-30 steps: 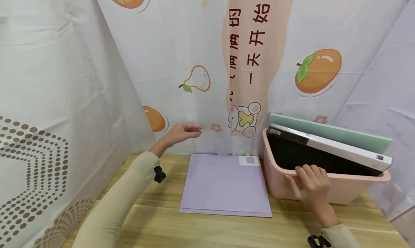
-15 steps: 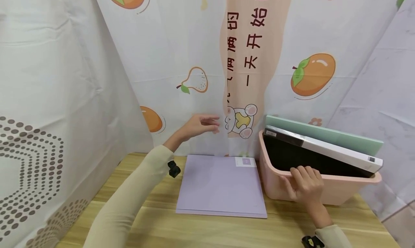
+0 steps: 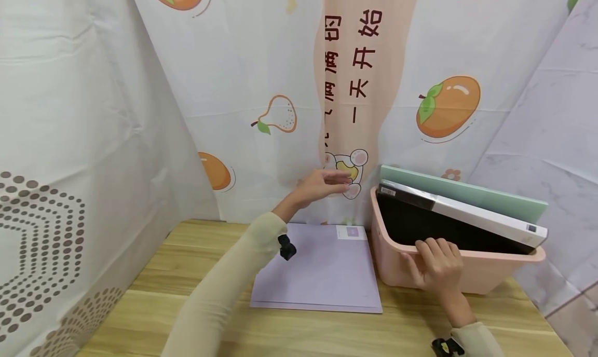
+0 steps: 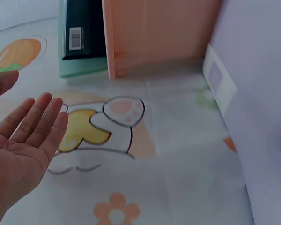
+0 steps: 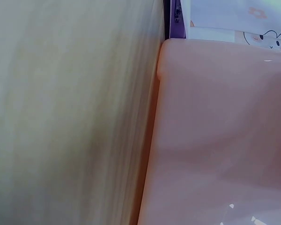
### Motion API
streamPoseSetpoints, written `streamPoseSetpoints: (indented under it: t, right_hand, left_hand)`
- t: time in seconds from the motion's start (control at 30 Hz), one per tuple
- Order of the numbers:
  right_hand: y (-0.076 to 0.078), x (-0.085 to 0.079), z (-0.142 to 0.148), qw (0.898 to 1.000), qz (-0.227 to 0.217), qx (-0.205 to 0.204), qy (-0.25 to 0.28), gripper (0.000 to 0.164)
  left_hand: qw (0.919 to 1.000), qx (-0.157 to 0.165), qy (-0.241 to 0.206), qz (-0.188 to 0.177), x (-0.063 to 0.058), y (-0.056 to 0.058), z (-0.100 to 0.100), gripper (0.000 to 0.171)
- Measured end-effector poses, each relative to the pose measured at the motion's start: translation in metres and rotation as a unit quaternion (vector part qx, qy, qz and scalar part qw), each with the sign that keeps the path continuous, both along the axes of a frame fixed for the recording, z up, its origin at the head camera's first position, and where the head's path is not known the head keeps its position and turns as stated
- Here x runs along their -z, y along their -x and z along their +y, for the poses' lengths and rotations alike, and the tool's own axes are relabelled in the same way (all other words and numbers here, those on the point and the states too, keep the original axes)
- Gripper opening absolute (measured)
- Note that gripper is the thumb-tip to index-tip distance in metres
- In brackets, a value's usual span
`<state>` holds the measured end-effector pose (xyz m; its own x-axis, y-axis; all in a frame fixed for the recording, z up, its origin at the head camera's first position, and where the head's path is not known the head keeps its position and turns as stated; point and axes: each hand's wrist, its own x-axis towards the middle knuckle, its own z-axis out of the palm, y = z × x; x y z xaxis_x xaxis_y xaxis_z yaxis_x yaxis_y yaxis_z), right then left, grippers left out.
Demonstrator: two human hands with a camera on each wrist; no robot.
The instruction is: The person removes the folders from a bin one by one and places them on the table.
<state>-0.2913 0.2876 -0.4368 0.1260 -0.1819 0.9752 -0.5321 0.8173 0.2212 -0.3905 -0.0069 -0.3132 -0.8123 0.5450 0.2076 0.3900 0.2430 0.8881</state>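
Note:
My left hand (image 3: 322,184) hangs in the air above the far part of a light purple folder (image 3: 327,279), holding nothing. In the left wrist view its fingers (image 4: 37,124) are extended and apart from the thumb. My right hand (image 3: 440,268) grips the near rim of a pink plastic bin (image 3: 390,261), fingers hooked over the edge and thumb outside. Inside the bin lean a mint green folder (image 3: 472,192) and a white file box (image 3: 486,219) with a black end. The right wrist view shows the bin wall (image 5: 215,117) but not the hand.
The purple folder lies flat on the wooden table (image 3: 187,279), left of the bin, with a white label (image 3: 352,232) at its far right corner. A printed curtain (image 3: 261,51) hangs right behind the table, and another sheet (image 3: 56,113) hangs along the left.
My left hand has moved right, from beyond the folder's left side to near the bin's left end. My right hand keeps its grip on the rim. The view has shifted slightly.

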Motion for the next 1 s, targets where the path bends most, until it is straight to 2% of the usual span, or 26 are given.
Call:
streamPoseSetpoints:
  t: [0.2, 0.3, 0.43, 0.57, 0.77, 1.0]
  right_hand:
    - [0.002, 0.002, 0.002, 1.000, 0.001, -0.002, -0.002, 0.059]
    - [0.003, 0.002, 0.003, 1.000, 0.001, -0.001, -0.001, 0.059]
    - [0.002, 0.004, 0.003, 1.000, -0.001, 0.002, -0.002, 0.058]
    - [0.002, 0.005, 0.002, 1.000, -0.001, 0.005, -0.005, 0.058]
    - [0.002, 0.006, 0.002, 1.000, 0.002, 0.007, -0.010, 0.058]
    - [0.004, 0.007, 0.004, 1.000, 0.006, 0.008, -0.012, 0.058]
  left_hand:
    - [0.9995, 0.006, -0.031, -0.008, 0.002, 0.008, 0.025, 0.048]
    - [0.9986, 0.002, -0.046, -0.025, 0.005, 0.011, 0.035, 0.047]
    - [0.9952, -0.011, -0.082, -0.053, 0.013, 0.018, 0.048, 0.046]
    - [0.9911, -0.014, -0.115, -0.066, 0.024, 0.025, 0.061, 0.046]
    - [0.9857, -0.012, -0.148, -0.079, 0.037, 0.030, 0.074, 0.046]
    - [0.9816, -0.011, -0.172, -0.082, 0.041, 0.035, 0.084, 0.044]
